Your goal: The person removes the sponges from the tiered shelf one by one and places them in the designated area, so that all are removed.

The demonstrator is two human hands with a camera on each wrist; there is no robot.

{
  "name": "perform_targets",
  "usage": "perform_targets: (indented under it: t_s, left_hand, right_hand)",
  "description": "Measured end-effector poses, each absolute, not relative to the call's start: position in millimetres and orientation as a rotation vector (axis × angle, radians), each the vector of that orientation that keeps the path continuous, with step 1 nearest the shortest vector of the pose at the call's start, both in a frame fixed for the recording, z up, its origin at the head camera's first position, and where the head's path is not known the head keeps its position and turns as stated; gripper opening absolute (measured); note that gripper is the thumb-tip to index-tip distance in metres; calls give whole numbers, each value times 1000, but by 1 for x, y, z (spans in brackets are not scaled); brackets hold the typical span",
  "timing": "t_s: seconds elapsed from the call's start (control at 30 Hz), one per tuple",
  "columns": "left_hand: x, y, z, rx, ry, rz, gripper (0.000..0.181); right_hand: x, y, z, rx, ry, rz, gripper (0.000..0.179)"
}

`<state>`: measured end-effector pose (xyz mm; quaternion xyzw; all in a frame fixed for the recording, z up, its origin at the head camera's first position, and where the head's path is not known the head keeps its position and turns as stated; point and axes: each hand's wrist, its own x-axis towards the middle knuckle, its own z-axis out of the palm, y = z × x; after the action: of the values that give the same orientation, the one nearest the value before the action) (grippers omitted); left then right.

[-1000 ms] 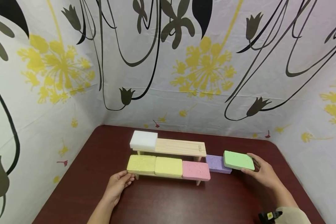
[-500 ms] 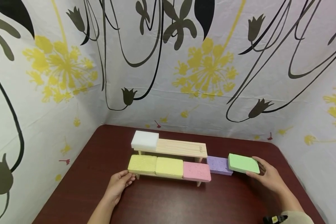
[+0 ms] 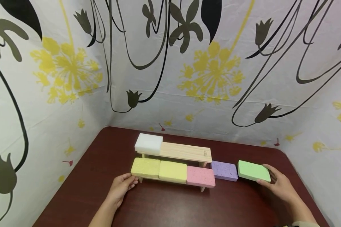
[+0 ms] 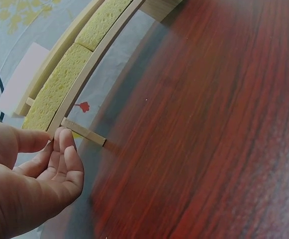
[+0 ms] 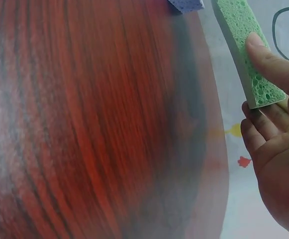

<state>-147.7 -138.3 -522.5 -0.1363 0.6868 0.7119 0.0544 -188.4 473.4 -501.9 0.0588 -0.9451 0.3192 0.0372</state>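
Note:
My left hand (image 3: 119, 189) pinches the left end of the front wooden stand (image 4: 84, 130) between thumb and fingers. On that stand lie a mustard-yellow sponge (image 3: 146, 166), a lighter yellow sponge (image 3: 172, 171) and a pink sponge (image 3: 200, 175), side by side in a row. My right hand (image 3: 281, 184) grips a green sponge (image 3: 253, 170) by its right end, thumb on one face and fingers underneath in the right wrist view. Just left of the green sponge, a purple sponge (image 3: 224, 170) lies on the table.
Behind the front stand is a second wooden stand (image 3: 184, 151), bearing a white foam-like block (image 3: 148, 143) at its left end. Both stand on a dark red-brown table (image 3: 170, 208). A white cloth with flower prints (image 3: 159, 116) hangs round the back and sides.
My right hand has moved right and nearer with the green sponge, which no longer overlaps the purple one. The left hand keeps its place on the stand. The head view has shifted slightly.

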Motion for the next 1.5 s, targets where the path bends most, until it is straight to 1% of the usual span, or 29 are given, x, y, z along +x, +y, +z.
perform_targets:
  t_s: [0.33, 0.83, 1.03, 1.23, 1.5]
  left_hand:
    - [-149, -139, -524, -417, 2104, 2148, 37]
    - [-151, -139, -527, -435, 2104, 2142, 34]
    - [-150, -139, -527, -426, 2114, 2150, 34]
    - [-149, -138, -525, -424, 2109, 2155, 33]
    - [-149, -139, -525, -405, 2109, 2152, 33]
  right_hand:
    - [-187, 480, -507, 214, -2914, 995, 81]
    - [-192, 480, -516, 285, -2997, 797, 87]
    - [-194, 477, -516, 320, -2993, 879, 93]
    - [-193, 473, -509, 210, -3025, 822, 99]
    - [-189, 458, -496, -11, -2918, 883, 95]
